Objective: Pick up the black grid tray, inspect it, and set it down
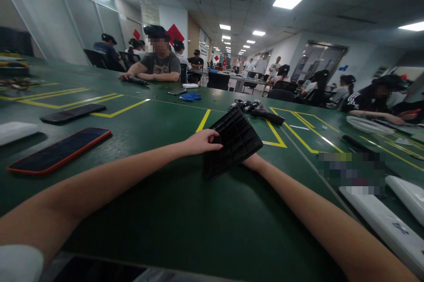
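Observation:
A black plastic tray (235, 138) with a grid of ribbed compartments is tilted up above the green table, its compartment side facing me. At its left edge my left hand (203, 141) is closed, thumb and fingers pinching the rim. My right hand (253, 162) supports it from behind at the lower right; most of those fingers are hidden by the tray. Beyond the tray lies a heap of metal parts and dark cables (247, 105), with a black cylindrical handle (270, 117) beside it.
To the left are an orange-edged phone (62, 149), a dark phone (73, 113) and a white case (16, 133). Blue gloves (190, 96) lie farther back. White boxes (386, 224) stand at right. Yellow tape (119, 109) marks the green table (185, 224). A co-worker (159, 59) sits opposite.

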Demonstrator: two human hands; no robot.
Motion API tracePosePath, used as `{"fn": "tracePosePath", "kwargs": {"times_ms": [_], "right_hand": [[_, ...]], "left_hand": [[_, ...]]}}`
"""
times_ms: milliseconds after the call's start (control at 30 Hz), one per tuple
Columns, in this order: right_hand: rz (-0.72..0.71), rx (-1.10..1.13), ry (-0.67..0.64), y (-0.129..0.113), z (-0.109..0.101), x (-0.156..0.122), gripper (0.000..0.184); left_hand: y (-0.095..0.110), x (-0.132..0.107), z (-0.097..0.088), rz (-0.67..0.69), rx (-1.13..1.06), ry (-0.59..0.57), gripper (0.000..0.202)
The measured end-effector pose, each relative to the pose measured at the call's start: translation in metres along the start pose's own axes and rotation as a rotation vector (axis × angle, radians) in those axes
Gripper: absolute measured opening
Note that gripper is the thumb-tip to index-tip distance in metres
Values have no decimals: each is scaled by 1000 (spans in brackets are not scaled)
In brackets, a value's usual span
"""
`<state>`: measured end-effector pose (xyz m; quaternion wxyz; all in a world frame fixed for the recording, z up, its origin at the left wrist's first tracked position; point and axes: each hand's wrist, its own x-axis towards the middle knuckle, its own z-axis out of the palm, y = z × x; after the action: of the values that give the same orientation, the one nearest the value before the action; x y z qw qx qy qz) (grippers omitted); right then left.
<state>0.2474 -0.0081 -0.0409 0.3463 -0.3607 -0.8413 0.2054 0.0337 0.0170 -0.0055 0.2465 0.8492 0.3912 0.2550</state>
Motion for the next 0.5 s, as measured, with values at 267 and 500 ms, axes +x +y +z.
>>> {"fn": "tracePosePath", "kwargs": {"times_ms": [267, 500], "right_hand": [[143, -126, 201, 34, -33, 12, 60], [708, -610, 378, 80, -109, -19, 70]], "left_hand": [[-23, 11, -39, -133, 376, 370, 35], [-101, 24, -116, -738, 478, 507, 53]]}}
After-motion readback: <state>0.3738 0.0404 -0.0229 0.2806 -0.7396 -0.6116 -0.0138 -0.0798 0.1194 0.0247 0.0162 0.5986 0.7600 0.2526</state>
